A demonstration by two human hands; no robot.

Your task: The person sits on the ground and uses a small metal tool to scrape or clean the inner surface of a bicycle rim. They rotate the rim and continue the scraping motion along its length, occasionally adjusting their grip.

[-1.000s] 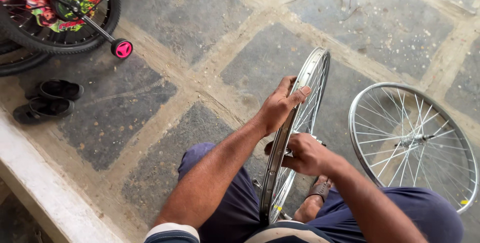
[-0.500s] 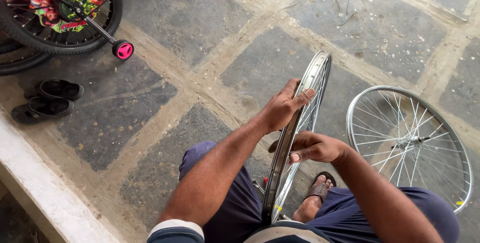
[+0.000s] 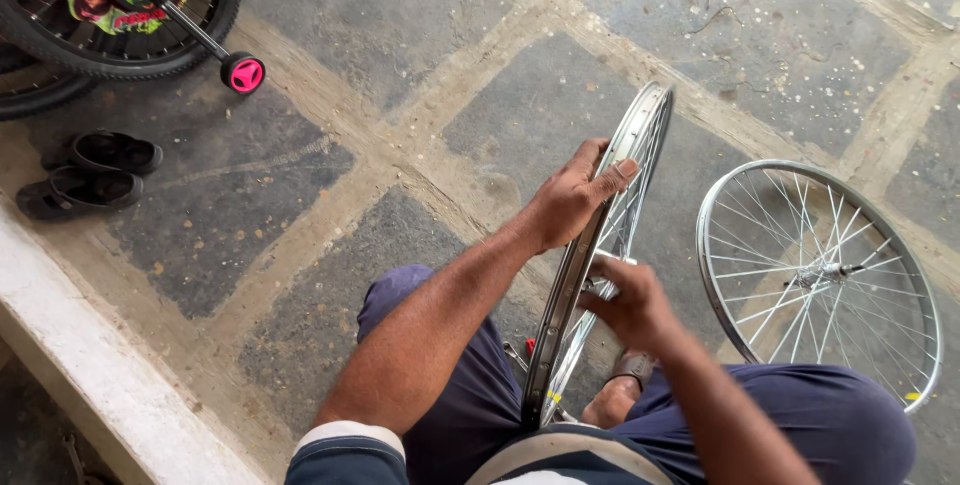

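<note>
The left hand (image 3: pixel 572 195) grips the rim of the upright wheel (image 3: pixel 600 245) held between the knees on the stone floor (image 3: pixel 400 25), while the right hand (image 3: pixel 625 300) pinches its spokes; steady grip, small careful turns are probably best

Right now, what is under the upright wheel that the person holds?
The upright wheel stands between the knees, with the left hand on its rim and the right hand at the spokes. Below it show dark shorts and a sandalled foot. Its lowest point is hidden.
</note>
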